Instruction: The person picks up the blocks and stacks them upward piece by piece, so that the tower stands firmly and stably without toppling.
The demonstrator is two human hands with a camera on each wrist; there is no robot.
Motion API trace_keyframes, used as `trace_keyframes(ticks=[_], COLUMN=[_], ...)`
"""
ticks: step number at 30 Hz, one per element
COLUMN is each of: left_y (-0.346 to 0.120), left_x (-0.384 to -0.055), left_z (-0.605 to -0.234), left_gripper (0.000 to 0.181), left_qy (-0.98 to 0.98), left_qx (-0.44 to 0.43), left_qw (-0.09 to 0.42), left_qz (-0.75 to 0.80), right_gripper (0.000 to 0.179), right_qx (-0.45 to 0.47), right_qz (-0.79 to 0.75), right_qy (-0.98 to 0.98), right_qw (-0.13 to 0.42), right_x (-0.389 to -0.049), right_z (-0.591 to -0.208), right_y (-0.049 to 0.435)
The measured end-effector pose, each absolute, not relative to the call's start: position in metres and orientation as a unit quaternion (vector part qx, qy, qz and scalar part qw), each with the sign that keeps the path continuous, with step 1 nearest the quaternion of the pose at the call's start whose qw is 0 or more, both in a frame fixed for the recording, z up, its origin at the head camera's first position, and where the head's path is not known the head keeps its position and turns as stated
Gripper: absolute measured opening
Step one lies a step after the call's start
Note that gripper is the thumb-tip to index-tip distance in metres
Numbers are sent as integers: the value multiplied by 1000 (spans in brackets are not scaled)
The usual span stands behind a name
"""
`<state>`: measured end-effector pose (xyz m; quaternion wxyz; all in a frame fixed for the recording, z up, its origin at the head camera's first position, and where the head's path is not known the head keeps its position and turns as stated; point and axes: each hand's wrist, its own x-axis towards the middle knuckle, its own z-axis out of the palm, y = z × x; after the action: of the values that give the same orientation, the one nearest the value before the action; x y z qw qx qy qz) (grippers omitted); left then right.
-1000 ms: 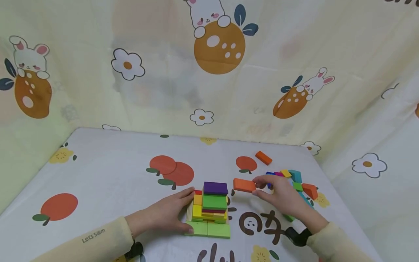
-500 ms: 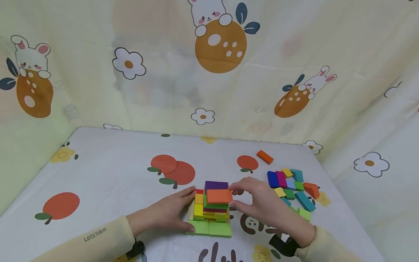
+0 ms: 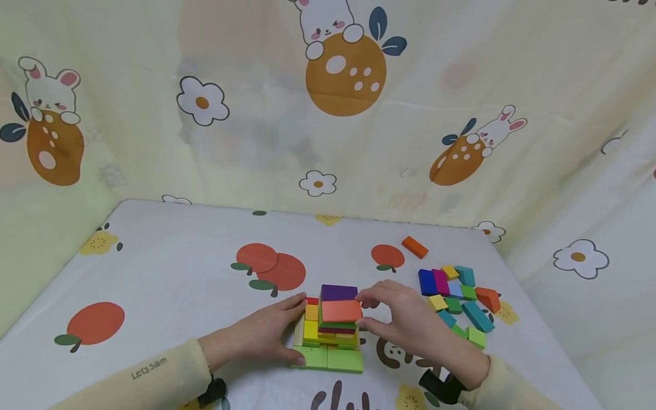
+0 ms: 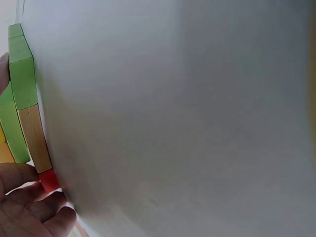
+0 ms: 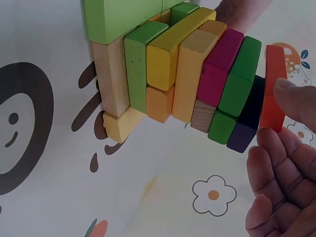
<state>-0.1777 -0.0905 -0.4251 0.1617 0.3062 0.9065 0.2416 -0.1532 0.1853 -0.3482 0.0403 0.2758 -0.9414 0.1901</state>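
Note:
In the head view my right hand [image 3: 405,316] pinches an orange wooden block [image 3: 341,311] by its right end, thumb against fingers. The block lies level at the top of a stepped stack of coloured blocks [image 3: 311,329], in front of a purple block [image 3: 339,292]. In the right wrist view the orange block [image 5: 274,89] is close beside the dark purple block [image 5: 243,139]; whether they touch is unclear. My left hand [image 3: 258,336] grips the stack's left side. Its thumb is at the front light-green blocks [image 4: 22,81], its fingers at the red block [image 4: 49,180] behind.
Several loose coloured blocks [image 3: 453,306] lie at the right of the table, behind my right forearm. A single orange block [image 3: 414,246] lies further back. The table [image 3: 169,256] has a white printed cloth, and a printed curtain [image 3: 246,148] hangs behind it.
My right hand has carried the orange block leftward from beside the stack to above it, then slightly lower and nearer the front. The left hand stays on the stack's left side.

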Motion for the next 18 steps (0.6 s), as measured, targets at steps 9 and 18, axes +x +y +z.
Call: trace_keyframes(ticks=[9,18], left_y=[-91,-89], left_x=[-178,-179], left_z=[-427,-427], left_gripper=[103,103], left_qy=[907,909], left_qx=[303,300], left_qw=[163,165], left_qz=[241,236], right_gripper=[31,32], right_qx=[263,264], right_qz=[193,198], right_qy=[-945,-944], right_qw=[30,29], right_x=[-154,-155], right_z=[-350,-351], right_y=[185,186])
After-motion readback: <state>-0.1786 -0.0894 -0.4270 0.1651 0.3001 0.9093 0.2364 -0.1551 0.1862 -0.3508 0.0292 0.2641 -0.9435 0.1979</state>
